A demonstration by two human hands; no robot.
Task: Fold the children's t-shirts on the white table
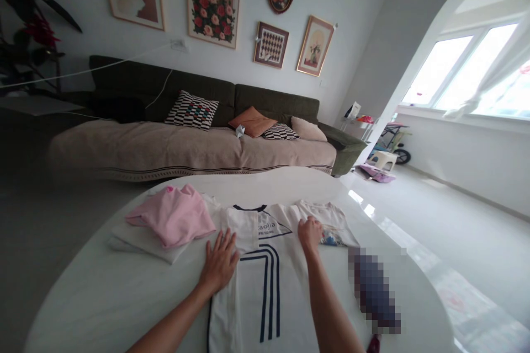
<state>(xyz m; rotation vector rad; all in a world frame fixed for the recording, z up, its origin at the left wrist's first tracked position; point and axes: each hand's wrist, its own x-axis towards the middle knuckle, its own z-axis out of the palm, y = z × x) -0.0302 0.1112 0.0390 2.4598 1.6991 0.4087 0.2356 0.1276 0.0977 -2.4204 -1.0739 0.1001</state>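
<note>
At the lower middle of the frame, the left hand (219,265) is lying flat with its fingers spread, pressing on the left edge of a white jersey (265,298) and closing on nothing. To its right, the right hand (309,233) is resting knuckles-up on the jersey's far shoulder. Its fingers are curling downward, but whether that grip is pinching the cloth cannot be told.

The jersey is lying back-up on the white desk (103,298), its navy number seven showing. The sleeve by the left hand seems to be turned in already, while the body is lying unfolded. Toward the left of the frame, a folded pink garment (174,220) is sitting on a folded white cloth (141,242), apparently finished. A printed white shirt (331,226) is lying loosely just beyond the right hand. A dark sofa (165,149) is filling the background.
</note>
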